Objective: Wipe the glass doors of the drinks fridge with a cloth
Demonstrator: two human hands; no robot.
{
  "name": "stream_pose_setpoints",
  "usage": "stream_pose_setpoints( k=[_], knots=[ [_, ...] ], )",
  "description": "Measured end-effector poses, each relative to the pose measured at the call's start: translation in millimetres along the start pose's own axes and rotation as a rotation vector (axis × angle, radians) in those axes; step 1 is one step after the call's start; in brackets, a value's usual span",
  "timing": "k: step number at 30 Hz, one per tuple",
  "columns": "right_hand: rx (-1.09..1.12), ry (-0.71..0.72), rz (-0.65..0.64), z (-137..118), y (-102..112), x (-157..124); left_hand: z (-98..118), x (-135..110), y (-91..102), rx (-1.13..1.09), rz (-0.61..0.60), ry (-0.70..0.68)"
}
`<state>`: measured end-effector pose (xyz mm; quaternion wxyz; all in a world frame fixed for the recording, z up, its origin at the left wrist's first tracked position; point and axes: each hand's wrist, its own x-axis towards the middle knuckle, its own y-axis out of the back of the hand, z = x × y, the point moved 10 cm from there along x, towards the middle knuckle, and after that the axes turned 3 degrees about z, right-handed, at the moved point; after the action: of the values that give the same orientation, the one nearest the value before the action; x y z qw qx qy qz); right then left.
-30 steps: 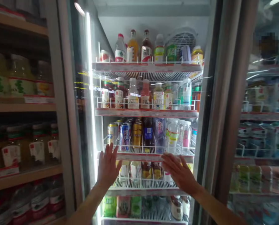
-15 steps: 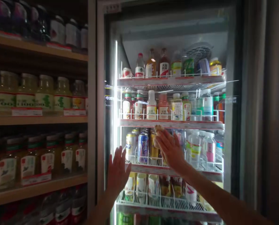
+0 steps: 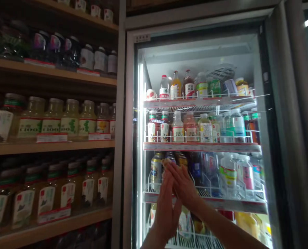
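Observation:
My right hand (image 3: 185, 188) holds a crumpled tan cloth (image 3: 166, 161) flat under its fingers, against the glass door of a lit drinks cooler. Only a little of the cloth shows beyond the fingertips. My left hand (image 3: 166, 209) is raised beside it, fingers stretched out, its fingertips meeting or overlapping the right fingers. Whether the left fingers also touch the cloth, I cannot tell. Behind the glass, several cans (image 3: 156, 169) stand on the shelf level with my hands, partly hidden by them.
Wooden shelves (image 3: 53, 147) with rows of juice bottles (image 3: 71, 117) stand to the left. The cooler's metal frame (image 3: 129, 138) borders the glass on that side. Inside are wire shelves with bottles (image 3: 178, 126). A grey upright (image 3: 286, 131) runs down the right side.
My left hand has moved right, from the door's left side to the right hand. My right hand, with the cloth, sits lower against the shelves. The view has shifted left and up.

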<state>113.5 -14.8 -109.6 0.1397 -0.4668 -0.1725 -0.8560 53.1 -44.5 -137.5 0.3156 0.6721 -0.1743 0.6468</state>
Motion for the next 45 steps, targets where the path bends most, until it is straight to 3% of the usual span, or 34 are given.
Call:
stream_pose_setpoints(
  k=[2,5,7,10,12,15,17,18,20,22,24,26,27,29,31,33,36,37,38,40,42,44,45],
  knots=[
    [-0.01,-0.041,0.002,8,3,-11,16,7,-17.7,-0.13,0.028,0.046],
    [-0.049,-0.069,-0.023,42,22,-35,15,16,-32.3,-0.15,0.081,0.096],
    [-0.112,-0.095,-0.046,78,44,-53,4,24,-31.8,-0.092,0.123,0.077],
    [-0.245,-0.255,-0.014,148,88,-82,2,36,-30.3,0.065,0.192,-0.036],
    [-0.314,-0.355,0.011,185,109,-101,21,38,-42.0,0.172,0.208,-0.129],
    [-0.32,-0.348,0.0,209,115,-119,76,29,-86.0,0.216,0.089,-0.337],
    [-0.299,-0.313,0.005,213,112,-127,102,22,-109.9,0.23,0.005,-0.48],
    [-0.298,-0.287,0.007,213,111,-131,104,23,-113.0,0.256,-0.007,-0.511],
    [-0.309,-0.226,-0.003,211,108,-135,83,38,-99.3,0.336,0.036,-0.48],
    [-0.308,-0.186,-0.011,210,107,-138,48,64,-67.5,0.407,0.159,-0.33],
    [-0.291,-0.21,0.011,212,109,-141,18,82,-35.1,0.446,0.354,-0.079],
    [-0.263,-0.24,0.04,212,110,-142,26,84,-32.7,0.429,0.47,0.025],
    [-0.249,-0.245,0.055,211,111,-142,42,84,-47.1,0.402,0.435,-0.013],
    [-0.213,-0.26,0.077,211,111,-144,88,82,-99.8,0.339,0.148,-0.269],
    [-0.169,-0.285,0.084,212,110,-146,112,75,-121.0,0.329,0.026,-0.459],
    [-0.14,-0.308,0.084,215,109,-149,98,82,-107.8,0.376,0.041,-0.443],
    [-0.145,-0.296,0.074,214,106,-149,51,99,-50.7,0.456,0.369,-0.094],
    [-0.151,-0.289,0.073,215,106,-149,49,99,-47.8,0.458,0.404,-0.055],
    [-0.159,-0.278,0.075,215,107,-148,56,99,-58.1,0.439,0.358,-0.096],
    [-0.179,-0.235,0.083,213,108,-146,88,94,-98.0,0.367,0.131,-0.35],
    [-0.204,-0.197,0.088,211,110,-145,105,88,-115.0,0.328,0.006,-0.54],
    [-0.218,-0.185,0.076,210,110,-143,86,104,-91.1,0.379,0.104,-0.479],
    [-0.223,-0.19,0.069,210,110,-143,66,117,-69.8,0.429,0.204,-0.348]
  ],
)
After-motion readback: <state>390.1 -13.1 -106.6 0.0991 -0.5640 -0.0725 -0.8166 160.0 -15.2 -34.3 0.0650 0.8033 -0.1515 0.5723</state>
